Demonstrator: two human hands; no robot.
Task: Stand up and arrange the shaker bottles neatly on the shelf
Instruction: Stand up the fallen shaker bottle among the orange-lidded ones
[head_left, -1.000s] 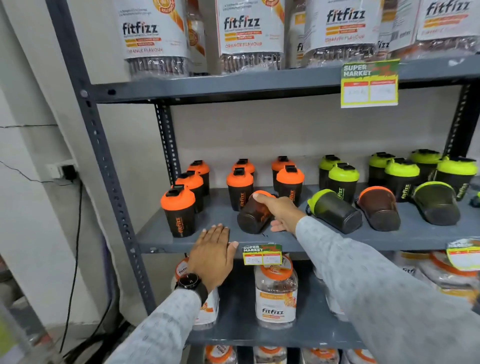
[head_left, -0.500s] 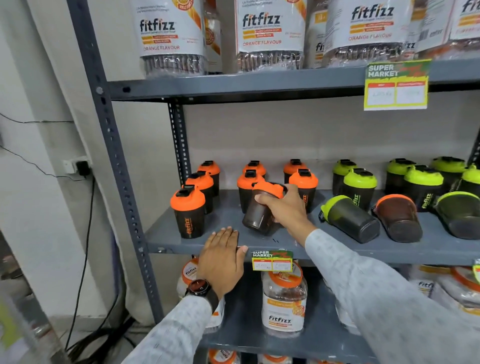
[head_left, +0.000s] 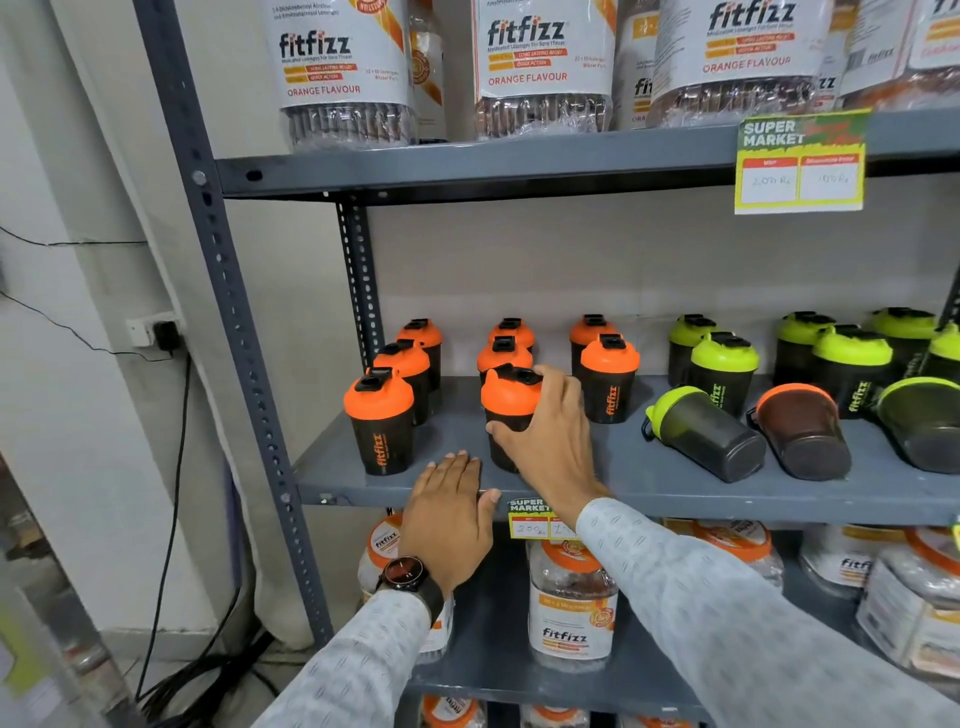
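Observation:
My right hand (head_left: 548, 439) grips an orange-lidded dark shaker bottle (head_left: 509, 402) that stands upright near the front of the grey middle shelf (head_left: 649, 491). Just left of it stands another orange-lidded shaker (head_left: 379, 421), with several more upright behind. My left hand (head_left: 447, 519) rests flat on the shelf's front edge, fingers together, holding nothing. To the right, a green-lidded shaker (head_left: 701, 434), an orange-lidded shaker (head_left: 802, 431) and another green-lidded shaker (head_left: 924, 428) lie on their sides. Upright green-lidded shakers (head_left: 724, 371) stand behind them.
Large fitfizz jars (head_left: 540, 67) fill the top shelf, and more jars (head_left: 571, 608) sit on the shelf below. Price tags (head_left: 800, 163) hang on the shelf edges. A perforated steel upright (head_left: 234, 332) frames the left side, with a wall socket and cables (head_left: 156, 332) beyond.
My right hand lifted the orange-lidded shaker from lying on its side and stood it upright. My left hand stayed on the shelf edge.

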